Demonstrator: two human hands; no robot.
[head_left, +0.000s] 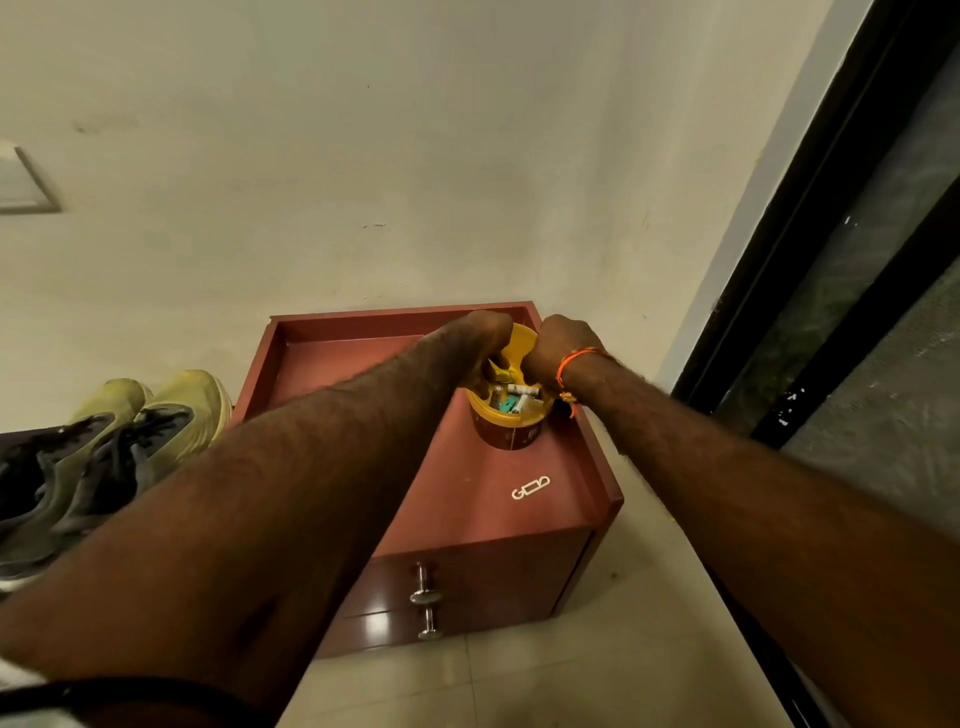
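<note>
A pale wall (363, 156) is seen at the far side, and a dark door frame (810, 249) is set along the right, above a light tiled floor (597, 649). A red-brown drawer cabinet (467, 509) is placed against the wall, with two metal handles (423, 595) shown on its near face. A pair of yellow-green shoes (104, 441) is laid just to its left. Both forearms are stretched toward the far right part of the cabinet top, where a round tub (511, 428) with a yellow rim is stood. The left hand (475, 338) and the right hand (561, 345) are held close together over it, each with fingers curled on the yellow lid (522, 340), which is tilted up at the tub's far side. An orange thread (576, 358) is tied round the right wrist. Small white cylinders (522, 391) and a teal piece are seen inside the tub. A small white clip (530, 487) is laid flat on the cabinet top, nearer than the tub and apart from it.
</note>
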